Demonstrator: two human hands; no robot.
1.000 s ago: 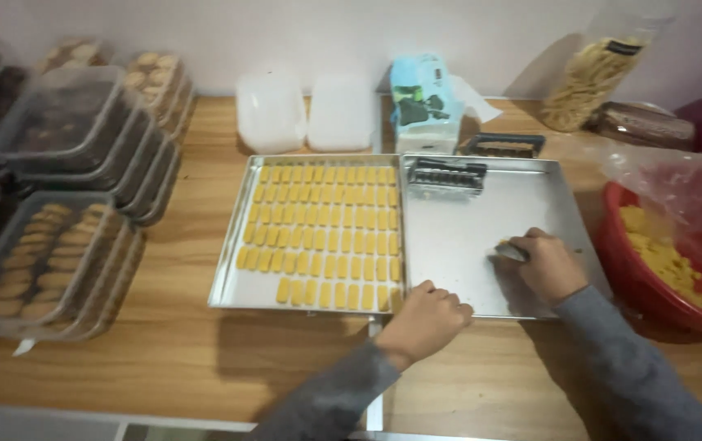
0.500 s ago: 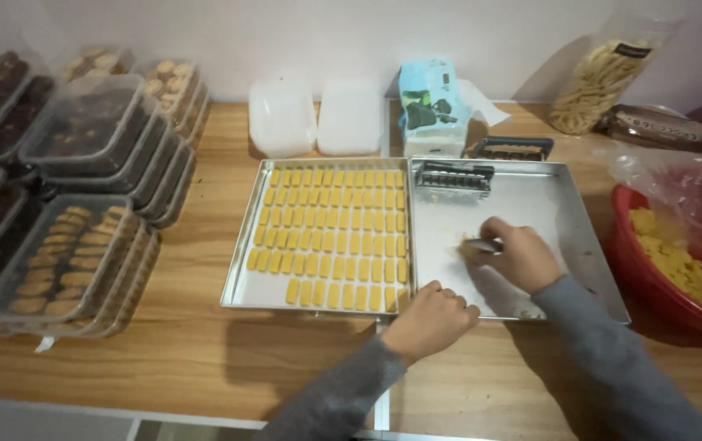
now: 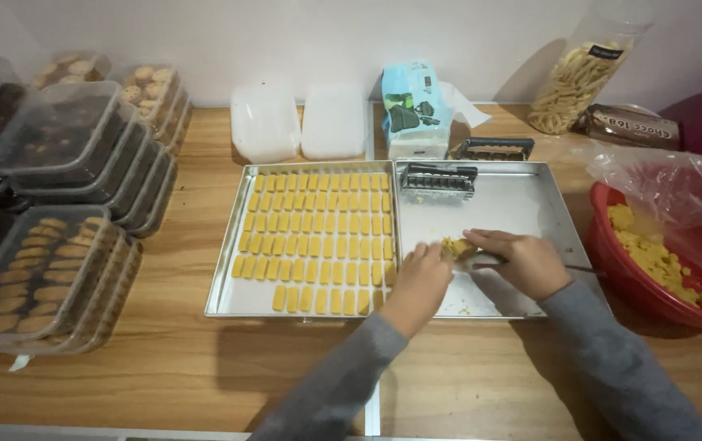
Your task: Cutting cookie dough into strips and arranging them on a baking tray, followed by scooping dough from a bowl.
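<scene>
Head view: both grey-sleeved arms reach forward over the bench [image 3: 163, 359] onto the right tray [image 3: 522, 204]. The left hand [image 3: 420, 282] and right hand [image 3: 522, 261] meet, fingers curled, around a yellow dough lump [image 3: 457, 247]; their grip is partly hidden. Left of them lie rows of dough strips [image 3: 318, 237].

1. The dough lump [image 3: 458, 247] between the left hand [image 3: 420, 283] and right hand [image 3: 524, 261] is partly covered by fingers.
2. Right of the right hand, the red bowl [image 3: 628, 278] is cut off by the frame edge.
</scene>
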